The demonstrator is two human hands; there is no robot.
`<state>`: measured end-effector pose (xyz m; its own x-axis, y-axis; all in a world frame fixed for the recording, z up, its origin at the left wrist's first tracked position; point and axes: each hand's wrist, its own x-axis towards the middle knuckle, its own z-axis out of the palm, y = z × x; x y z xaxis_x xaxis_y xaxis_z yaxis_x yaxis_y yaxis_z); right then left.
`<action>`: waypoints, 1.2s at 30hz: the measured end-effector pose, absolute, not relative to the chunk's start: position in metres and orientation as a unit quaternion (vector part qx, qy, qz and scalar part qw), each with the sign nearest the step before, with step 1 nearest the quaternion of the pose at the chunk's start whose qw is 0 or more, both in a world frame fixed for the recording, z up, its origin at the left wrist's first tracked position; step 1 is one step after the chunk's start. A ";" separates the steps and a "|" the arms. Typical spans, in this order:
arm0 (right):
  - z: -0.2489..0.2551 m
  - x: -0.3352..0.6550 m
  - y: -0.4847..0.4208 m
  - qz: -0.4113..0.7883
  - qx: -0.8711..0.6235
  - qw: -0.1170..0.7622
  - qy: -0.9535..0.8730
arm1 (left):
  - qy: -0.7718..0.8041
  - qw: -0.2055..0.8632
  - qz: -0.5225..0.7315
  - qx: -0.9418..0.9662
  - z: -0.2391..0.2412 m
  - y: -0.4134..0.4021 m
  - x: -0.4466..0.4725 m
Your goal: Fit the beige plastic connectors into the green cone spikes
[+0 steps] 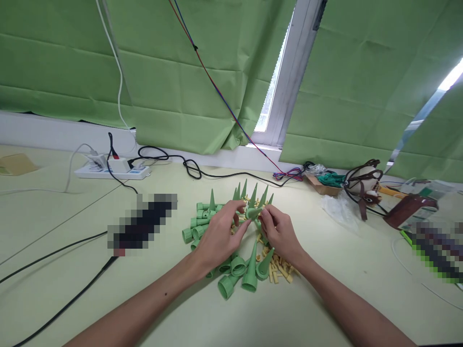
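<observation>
A green plastic cone (254, 212) lies sideways between my two hands above a pile of parts. My left hand (224, 230) curls round its wide end, thumb below and fingers above. The fingers of my right hand (278, 230) pinch at its narrow tip; whether a small part is also in that pinch is hidden. Several more green cones (250, 274) stand or lie on the table around my hands, some with their open round ends showing. Small yellow plastic pegs (280, 270) lie heaped beneath and beside my right hand.
A white power strip (112, 168) with plugs sits at the back left. Black cable (217, 175) runs along the table's rear. At the right are a cardboard box (321, 185), a clear plastic bag (340, 209) and a dark red package (410, 212). Green curtains (188, 72) hang behind.
</observation>
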<state>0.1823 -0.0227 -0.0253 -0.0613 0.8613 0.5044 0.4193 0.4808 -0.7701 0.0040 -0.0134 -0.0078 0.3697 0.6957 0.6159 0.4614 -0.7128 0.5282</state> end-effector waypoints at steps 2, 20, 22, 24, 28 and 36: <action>-0.025 0.183 -0.023 0.216 -0.462 0.510 -0.693 | 0.373 0.169 0.434 0.802 -0.006 -0.014 0.004; -0.023 0.183 -0.025 0.201 -0.453 0.484 -0.721 | 0.392 0.313 0.394 0.770 0.002 -0.017 0.004; -0.024 0.183 -0.025 0.203 -0.452 0.485 -0.720 | 0.387 0.303 0.395 0.776 0.002 -0.017 0.004; -0.023 0.183 -0.025 0.202 -0.455 0.486 -0.719 | 0.382 0.295 0.395 0.782 0.002 -0.017 0.004; -0.023 0.183 -0.025 0.197 -0.453 0.491 -0.718 | 0.376 0.267 0.401 0.792 0.000 -0.017 0.003; -0.023 0.183 -0.025 0.189 -0.454 0.481 -0.726 | 0.358 0.189 0.402 0.821 -0.009 -0.014 0.002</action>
<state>0.1832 -0.0254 -0.0226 -0.1256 0.8401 0.5277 0.4771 0.5175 -0.7103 0.0020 -0.0143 -0.0088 0.4202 0.7402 0.5249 0.4360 -0.6720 0.5986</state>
